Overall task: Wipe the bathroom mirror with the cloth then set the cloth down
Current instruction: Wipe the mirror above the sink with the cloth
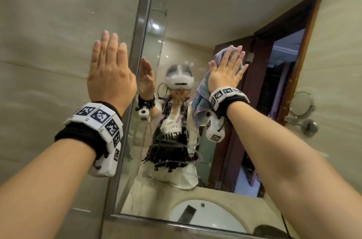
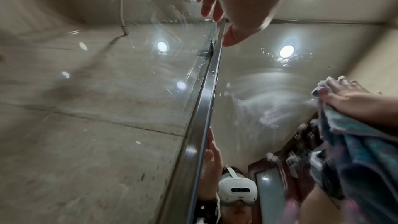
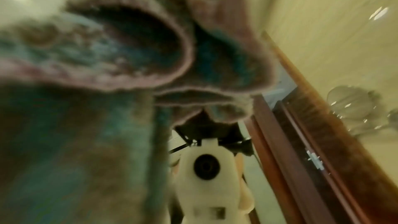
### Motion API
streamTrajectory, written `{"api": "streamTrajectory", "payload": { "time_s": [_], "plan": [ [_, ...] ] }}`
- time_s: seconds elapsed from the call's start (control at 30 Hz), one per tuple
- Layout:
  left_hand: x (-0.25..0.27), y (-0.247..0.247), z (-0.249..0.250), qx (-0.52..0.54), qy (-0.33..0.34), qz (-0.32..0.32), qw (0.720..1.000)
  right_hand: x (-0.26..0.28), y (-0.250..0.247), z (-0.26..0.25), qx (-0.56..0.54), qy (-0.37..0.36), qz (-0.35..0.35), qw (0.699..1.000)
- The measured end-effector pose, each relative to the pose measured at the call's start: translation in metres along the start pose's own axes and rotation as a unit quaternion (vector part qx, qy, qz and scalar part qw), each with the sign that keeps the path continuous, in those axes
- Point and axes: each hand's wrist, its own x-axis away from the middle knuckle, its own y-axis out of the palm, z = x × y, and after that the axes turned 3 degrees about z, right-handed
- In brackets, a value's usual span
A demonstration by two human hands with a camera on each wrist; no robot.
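Observation:
The bathroom mirror (image 1: 176, 33) fills the wall ahead, framed in metal. My right hand (image 1: 225, 70) lies flat with straight fingers on a blue and pink cloth (image 1: 201, 97), pressing it against the glass at mid height; the cloth's lower part hangs down beside the wrist. In the right wrist view the cloth (image 3: 107, 74) fills most of the picture. My left hand (image 1: 109, 70) is raised with straight fingers in front of the tiled wall just left of the mirror's frame (image 1: 137, 46), holding nothing. The left wrist view shows wet streaks on the mirror (image 2: 258, 101) beside the cloth (image 2: 355, 142).
A tiled wall (image 1: 49, 43) lies left of the mirror. A small round shaving mirror (image 1: 301, 103) on an arm sticks out of the right wall. The glass reflects a sink (image 1: 205, 217), a wooden door frame and the person.

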Motion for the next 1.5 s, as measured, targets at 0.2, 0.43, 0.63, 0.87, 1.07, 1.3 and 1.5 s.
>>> {"api": "streamTrajectory", "payload": {
  "time_s": [0.2,0.43,0.63,0.87,1.07,1.3,1.5],
  "plan": [
    [0.005,-0.001,-0.003,-0.006,0.006,-0.008,1.000,0.008,0.007,-0.081,0.014,-0.222,-0.055,0.973],
    [0.020,0.004,-0.006,-0.021,0.025,-0.011,0.999,0.052,0.034,-0.132,0.069,-0.355,-0.059,0.930],
    [0.027,-0.001,-0.007,-0.022,0.026,-0.032,0.999,0.075,0.043,-0.083,0.120,-0.399,-0.079,0.906],
    [0.044,-0.006,-0.008,-0.022,0.020,-0.054,0.998,0.051,0.025,0.015,0.039,-0.181,-0.038,0.982],
    [0.077,0.001,-0.014,-0.022,0.006,-0.058,0.998,0.096,0.038,0.036,-0.019,0.013,-0.032,0.999],
    [0.102,0.008,-0.021,-0.050,0.026,-0.095,0.994,0.112,0.053,-0.010,-0.026,0.042,-0.018,0.999],
    [0.105,0.015,-0.025,-0.064,0.051,-0.070,0.994,0.136,0.074,-0.092,-0.040,-0.265,-0.079,0.960]
  ]
}}
